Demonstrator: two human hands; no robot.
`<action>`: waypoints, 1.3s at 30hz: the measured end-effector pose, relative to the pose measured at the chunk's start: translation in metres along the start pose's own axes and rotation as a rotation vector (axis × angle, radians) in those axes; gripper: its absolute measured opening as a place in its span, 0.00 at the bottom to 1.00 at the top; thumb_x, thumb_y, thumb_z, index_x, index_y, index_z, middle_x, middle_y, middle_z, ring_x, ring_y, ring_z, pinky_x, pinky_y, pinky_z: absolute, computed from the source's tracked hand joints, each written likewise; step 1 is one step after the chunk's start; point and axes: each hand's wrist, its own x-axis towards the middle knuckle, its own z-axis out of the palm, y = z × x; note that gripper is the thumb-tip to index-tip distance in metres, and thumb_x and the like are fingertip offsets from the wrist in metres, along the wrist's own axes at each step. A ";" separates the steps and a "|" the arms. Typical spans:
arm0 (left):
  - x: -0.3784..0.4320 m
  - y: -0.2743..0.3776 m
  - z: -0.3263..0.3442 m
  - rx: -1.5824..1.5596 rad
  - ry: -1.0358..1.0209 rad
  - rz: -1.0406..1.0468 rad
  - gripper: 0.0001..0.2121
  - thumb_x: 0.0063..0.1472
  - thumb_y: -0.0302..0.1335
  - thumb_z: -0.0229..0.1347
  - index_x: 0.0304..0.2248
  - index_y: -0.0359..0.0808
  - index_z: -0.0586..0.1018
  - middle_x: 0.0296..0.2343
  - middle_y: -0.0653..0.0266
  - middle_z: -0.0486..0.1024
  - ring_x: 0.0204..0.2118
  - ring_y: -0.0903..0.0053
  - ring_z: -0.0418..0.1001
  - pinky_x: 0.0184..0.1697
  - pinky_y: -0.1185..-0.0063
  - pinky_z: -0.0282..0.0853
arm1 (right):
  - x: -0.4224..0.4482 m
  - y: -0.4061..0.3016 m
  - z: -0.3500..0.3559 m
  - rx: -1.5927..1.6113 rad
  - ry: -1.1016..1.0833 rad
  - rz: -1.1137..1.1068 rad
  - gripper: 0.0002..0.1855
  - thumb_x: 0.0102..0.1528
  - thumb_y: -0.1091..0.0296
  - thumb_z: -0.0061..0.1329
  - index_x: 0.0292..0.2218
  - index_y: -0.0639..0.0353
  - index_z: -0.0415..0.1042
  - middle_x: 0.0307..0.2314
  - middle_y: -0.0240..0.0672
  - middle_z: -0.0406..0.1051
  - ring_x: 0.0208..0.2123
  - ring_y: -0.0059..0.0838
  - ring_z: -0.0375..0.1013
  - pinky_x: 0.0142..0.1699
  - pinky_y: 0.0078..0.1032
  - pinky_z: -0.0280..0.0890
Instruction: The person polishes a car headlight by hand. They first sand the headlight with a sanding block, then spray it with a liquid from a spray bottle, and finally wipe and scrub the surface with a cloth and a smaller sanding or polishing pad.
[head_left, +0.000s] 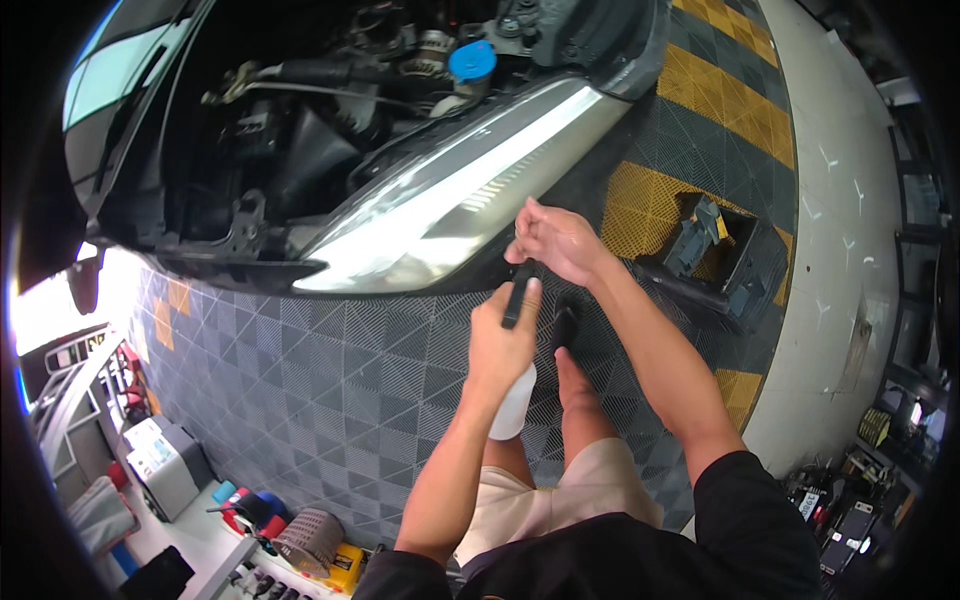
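Observation:
My left hand (501, 341) grips a spray bottle by its neck. The bottle's black spray head (514, 301) sticks up past my thumb, and its white body (514, 405) hangs below my palm. Just ahead of the nozzle is my right hand (559, 241), fingers half curled and apart, with nothing visible in it. Beyond both hands lies the car's long headlight (450, 217), its clear lens hazy and yellowish towards the lower edge. My right fingertips are close to that lower edge; contact cannot be made out.
An open engine bay with a blue reservoir cap (472, 61) lies behind the headlight. To the right, a dark bin (739, 281) holds used sandpaper-like scraps. Grey and yellow floor tiles (337, 360) spread below. A grey plastic basket (309, 536) and a boxy machine (166, 465) stand lower left.

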 end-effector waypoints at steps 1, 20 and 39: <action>-0.008 -0.004 -0.017 -0.039 0.001 -0.058 0.20 0.76 0.38 0.56 0.31 0.28 0.77 0.18 0.57 0.74 0.20 0.67 0.76 0.26 0.67 0.67 | -0.009 0.003 0.012 0.012 0.024 0.005 0.13 0.74 0.61 0.44 0.45 0.60 0.75 0.36 0.37 0.77 0.48 0.37 0.77 0.57 0.38 0.69; -0.096 -0.085 -0.174 -0.325 -0.188 -0.022 0.31 0.73 0.48 0.56 0.59 0.25 0.74 0.57 0.46 0.78 0.61 0.52 0.75 0.69 0.60 0.66 | -0.144 0.107 0.148 -1.159 0.192 -0.615 0.24 0.57 0.75 0.58 0.55 0.69 0.76 0.45 0.46 0.80 0.50 0.40 0.78 0.55 0.32 0.73; -0.026 -0.071 -0.144 -0.880 -0.080 0.033 0.16 0.80 0.36 0.48 0.36 0.34 0.78 0.28 0.64 0.77 0.28 0.78 0.76 0.31 0.81 0.72 | -0.129 0.105 0.120 -1.183 0.015 -0.568 0.18 0.57 0.71 0.64 0.45 0.68 0.75 0.32 0.47 0.78 0.33 0.49 0.80 0.41 0.39 0.72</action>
